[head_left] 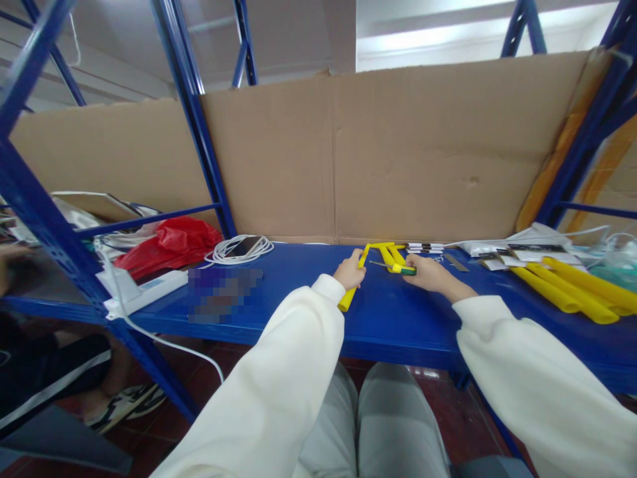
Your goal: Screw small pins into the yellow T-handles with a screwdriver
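My left hand [349, 270] is closed around a yellow long-handled tool [348, 299], whose wide lower end points towards me. A thin yellow part angles off to the right at its upper end. My right hand [426, 273] grips a screwdriver [408, 271] with a green and yellow handle; its thin shaft points left, towards the yellow tool but apart from its handle. Just behind the screwdriver, more yellow pieces [391, 255] lie on the blue tabletop [298, 299]. My right fingers are partly hidden.
Black-and-white packs [424, 247] and a flat metal strip [456, 263] lie beyond my right hand. Several yellow tubes [572, 287] rest at the right. Coiled white cable [263, 249], a power strip [154, 292] and a red bag [172, 244] are leftward. Cardboard [398, 153] stands behind.
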`<act>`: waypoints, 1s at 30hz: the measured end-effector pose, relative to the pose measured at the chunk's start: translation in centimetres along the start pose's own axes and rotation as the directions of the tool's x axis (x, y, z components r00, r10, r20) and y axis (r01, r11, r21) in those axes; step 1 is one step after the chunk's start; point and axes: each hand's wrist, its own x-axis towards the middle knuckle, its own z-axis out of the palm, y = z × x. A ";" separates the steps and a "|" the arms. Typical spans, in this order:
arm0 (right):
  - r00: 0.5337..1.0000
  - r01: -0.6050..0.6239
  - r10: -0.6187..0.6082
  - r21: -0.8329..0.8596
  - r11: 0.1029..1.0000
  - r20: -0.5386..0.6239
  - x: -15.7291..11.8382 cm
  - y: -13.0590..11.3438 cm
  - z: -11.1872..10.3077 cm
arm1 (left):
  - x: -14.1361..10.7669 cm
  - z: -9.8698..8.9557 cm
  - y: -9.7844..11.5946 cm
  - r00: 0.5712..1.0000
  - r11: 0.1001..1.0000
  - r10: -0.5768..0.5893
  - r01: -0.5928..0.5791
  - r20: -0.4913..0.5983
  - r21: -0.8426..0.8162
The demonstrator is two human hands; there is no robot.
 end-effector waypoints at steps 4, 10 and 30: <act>0.992 0.102 -0.106 0.060 0.993 0.071 -0.1 -0.5 -0.2 | -0.2 -0.1 0.2 0.999 0.999 0.041 -0.041 0.007 0.016; 0.968 0.204 -0.228 0.197 0.959 0.108 0.2 -0.5 0.6 | -0.2 0.1 0.3 0.988 0.990 0.142 -0.141 0.061 -0.020; 0.879 0.397 -0.206 0.419 0.817 -0.430 3.8 -2.9 2.8 | 0.2 0.4 0.0 0.975 0.965 0.210 -0.194 0.074 -0.177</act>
